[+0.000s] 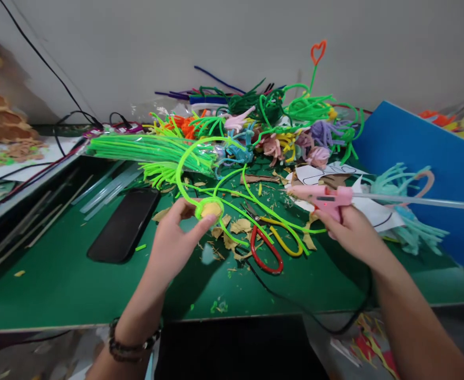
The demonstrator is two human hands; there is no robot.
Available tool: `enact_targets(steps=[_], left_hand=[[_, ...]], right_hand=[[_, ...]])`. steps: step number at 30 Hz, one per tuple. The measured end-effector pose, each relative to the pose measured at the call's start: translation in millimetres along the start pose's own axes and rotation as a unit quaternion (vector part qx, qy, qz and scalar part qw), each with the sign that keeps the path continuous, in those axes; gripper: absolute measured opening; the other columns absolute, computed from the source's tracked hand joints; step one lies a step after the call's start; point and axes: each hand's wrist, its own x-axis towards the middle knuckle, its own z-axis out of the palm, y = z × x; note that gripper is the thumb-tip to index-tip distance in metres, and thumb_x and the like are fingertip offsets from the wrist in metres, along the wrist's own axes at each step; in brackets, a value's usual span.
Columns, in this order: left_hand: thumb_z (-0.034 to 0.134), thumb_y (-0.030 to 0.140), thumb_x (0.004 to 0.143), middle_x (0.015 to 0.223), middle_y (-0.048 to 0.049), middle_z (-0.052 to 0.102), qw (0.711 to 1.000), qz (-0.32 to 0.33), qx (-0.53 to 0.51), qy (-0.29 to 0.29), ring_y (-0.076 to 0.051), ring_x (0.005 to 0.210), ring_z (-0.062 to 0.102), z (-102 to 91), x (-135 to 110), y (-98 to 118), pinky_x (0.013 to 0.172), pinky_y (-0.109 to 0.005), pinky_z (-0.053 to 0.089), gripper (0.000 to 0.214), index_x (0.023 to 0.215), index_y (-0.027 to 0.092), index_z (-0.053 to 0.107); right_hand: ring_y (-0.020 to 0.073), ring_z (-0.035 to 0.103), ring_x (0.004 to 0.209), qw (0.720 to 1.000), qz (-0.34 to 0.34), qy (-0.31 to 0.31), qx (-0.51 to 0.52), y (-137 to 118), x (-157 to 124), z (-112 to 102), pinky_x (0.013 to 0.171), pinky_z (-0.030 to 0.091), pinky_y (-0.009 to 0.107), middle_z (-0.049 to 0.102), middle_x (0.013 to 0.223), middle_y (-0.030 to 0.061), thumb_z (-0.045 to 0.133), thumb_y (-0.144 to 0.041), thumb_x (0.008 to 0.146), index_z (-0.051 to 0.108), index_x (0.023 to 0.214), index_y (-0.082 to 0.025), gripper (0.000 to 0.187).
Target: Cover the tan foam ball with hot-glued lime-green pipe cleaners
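Note:
My left hand (175,237) pinches a small yellowish piece wrapped in a lime green pipe cleaner coil (208,207), held just above the green table (58,285). The cleaner's long tail loops up and back toward the pile. My right hand (350,229) grips a pink glue gun (327,198), nozzle pointing left toward the coil, about a hand's width away. A clear glue stick (422,201) sticks out of the gun's back to the right. Its black cord (295,303) trails across the table edge.
Red and yellow-handled scissors (269,243) lie between my hands among tan paper scraps. A black phone (124,224) lies left. A heap of coloured pipe cleaners (279,126) fills the back, bagged green ones (137,148) to its left, and a blue board (425,158) stands right.

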Motion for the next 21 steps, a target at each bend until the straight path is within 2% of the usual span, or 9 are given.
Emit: enact_targets(steps=[4,7,10,14,16,17,19,21], left_hand=[[0.063,0.037,0.07,0.075,-0.0001,0.062,0.997,0.059,0.054,-0.018,-0.018,0.072,0.057,3.8,-2,4,0.064,-0.028,0.042,0.021,0.08,0.021,0.055],[0.062,0.037,0.071,0.072,0.0003,0.061,0.993,0.078,0.07,-0.044,-0.017,0.068,0.057,6.2,-2,7,0.06,-0.026,0.041,0.02,0.075,0.021,0.052],[0.061,0.038,0.073,0.07,0.0004,0.06,0.99,0.092,0.085,-0.057,-0.018,0.069,0.057,5.9,-2,7,0.059,-0.026,0.04,0.02,0.074,0.021,0.051],[0.063,0.041,0.072,0.073,-0.0013,0.062,0.983,0.107,0.141,-0.052,-0.02,0.071,0.058,2.8,-6,9,0.062,-0.028,0.04,0.023,0.077,0.021,0.053],[0.064,0.043,0.071,0.075,-0.0024,0.064,0.976,0.121,0.174,-0.046,-0.021,0.071,0.059,1.1,-10,11,0.063,-0.03,0.041,0.026,0.082,0.02,0.056],[0.063,0.043,0.072,0.078,-0.0032,0.065,0.972,0.132,0.189,-0.042,-0.022,0.073,0.06,0.4,-12,11,0.065,-0.031,0.042,0.028,0.086,0.019,0.057],[0.061,0.041,0.074,0.085,-0.005,0.067,0.961,0.167,0.216,-0.035,-0.023,0.079,0.061,-0.4,-14,12,0.069,-0.032,0.044,0.029,0.092,0.018,0.058],[0.059,0.039,0.077,0.09,-0.0066,0.067,0.946,0.21,0.245,-0.032,-0.023,0.083,0.061,-0.6,-15,12,0.073,-0.034,0.045,0.028,0.095,0.017,0.06]], right_hand=[[0.0153,0.045,0.043,0.998,0.028,-0.056,-0.022,8,2,14,0.044,0.038,0.028,0.043,0.043,-0.0017,0.041,-0.039,0.077,0.034,0.054,-0.025,0.028],[0.0196,0.054,0.057,0.998,0.022,-0.051,-0.032,9,1,18,0.055,0.044,0.032,0.05,0.054,0.0029,0.038,-0.041,0.078,0.035,0.056,-0.024,0.028],[0.0263,0.058,0.079,0.998,0.014,-0.04,-0.043,11,-1,16,0.07,0.046,0.04,0.06,0.076,0.0111,0.04,-0.042,0.077,0.043,0.063,-0.022,0.025],[0.0307,0.059,0.093,0.996,-0.016,-0.034,-0.078,16,-9,-8,0.078,0.046,0.045,0.065,0.095,0.0143,0.042,-0.042,0.08,0.059,0.081,-0.018,0.029],[0.0295,0.062,0.088,0.993,-0.017,-0.006,-0.119,15,-16,-27,0.074,0.048,0.042,0.067,0.095,0.0139,0.046,-0.039,0.081,0.063,0.087,-0.017,0.028],[0.0271,0.065,0.082,0.989,-0.027,-0.011,-0.145,13,-19,-36,0.069,0.05,0.039,0.069,0.093,0.0125,0.045,-0.035,0.083,0.064,0.087,-0.018,0.026],[0.0224,0.066,0.071,0.981,-0.127,0.006,-0.144,3,-24,-49,0.06,0.051,0.032,0.07,0.084,0.0085,0.045,-0.031,0.085,0.065,0.084,-0.02,0.024],[0.0178,0.066,0.065,0.968,-0.232,0.011,-0.097,-12,-28,-54,0.055,0.051,0.028,0.07,0.077,0.0039,0.045,-0.029,0.087,0.063,0.08,-0.021,0.021]])
